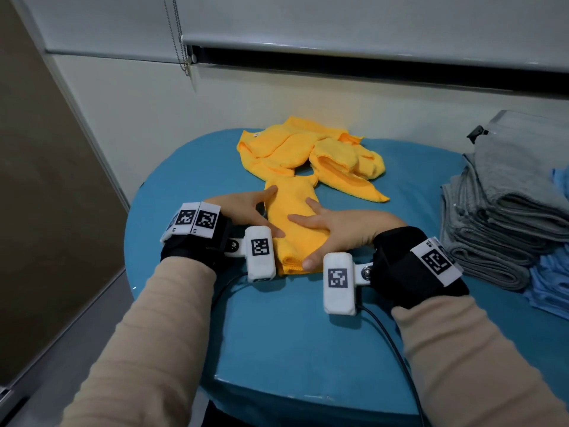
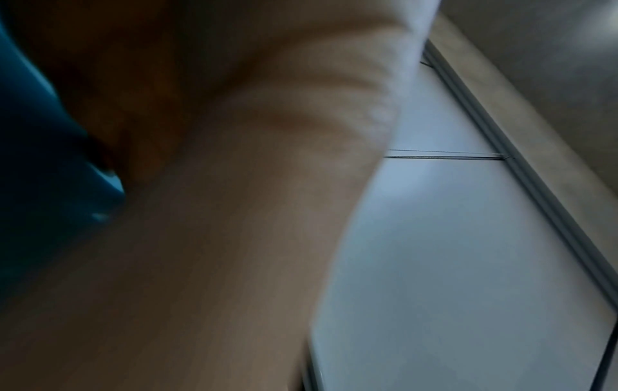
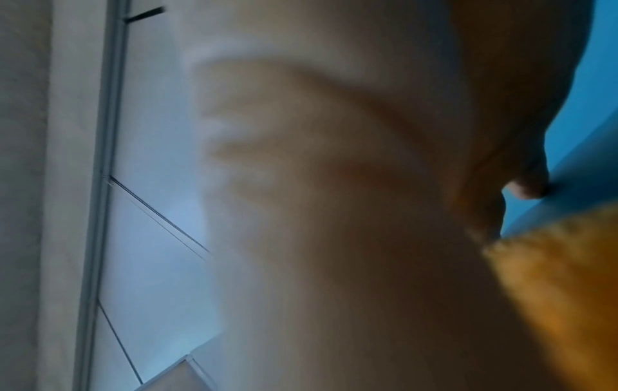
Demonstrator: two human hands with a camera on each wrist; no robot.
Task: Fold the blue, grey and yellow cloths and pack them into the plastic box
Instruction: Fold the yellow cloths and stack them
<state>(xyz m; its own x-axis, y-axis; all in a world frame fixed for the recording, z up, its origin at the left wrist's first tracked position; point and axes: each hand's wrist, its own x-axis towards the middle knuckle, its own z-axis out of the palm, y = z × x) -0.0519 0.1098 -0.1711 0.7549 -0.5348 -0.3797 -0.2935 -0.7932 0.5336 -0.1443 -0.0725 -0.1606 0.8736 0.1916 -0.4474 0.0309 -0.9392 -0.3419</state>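
A folded yellow cloth (image 1: 292,223) lies as a narrow strip on the blue table (image 1: 292,334) in the head view. My left hand (image 1: 246,208) rests against the strip's left side with its fingers straight. My right hand (image 1: 332,226) presses flat on top of the strip with spread fingers, its thumb at the near end. Behind it lie more yellow cloths (image 1: 311,152), crumpled in a heap. In the right wrist view the yellow cloth (image 3: 552,291) shows beside my blurred right hand (image 3: 368,211). The left wrist view holds only a blurred left hand (image 2: 200,185) and the table's edge (image 2: 40,185).
A stack of folded grey cloths (image 1: 492,223) stands at the table's right side, with blue cloths (image 1: 548,278) beside and below it. A clear plastic box with a black latch (image 1: 477,131) shows behind the stack. A wall and a window blind are close behind the table.
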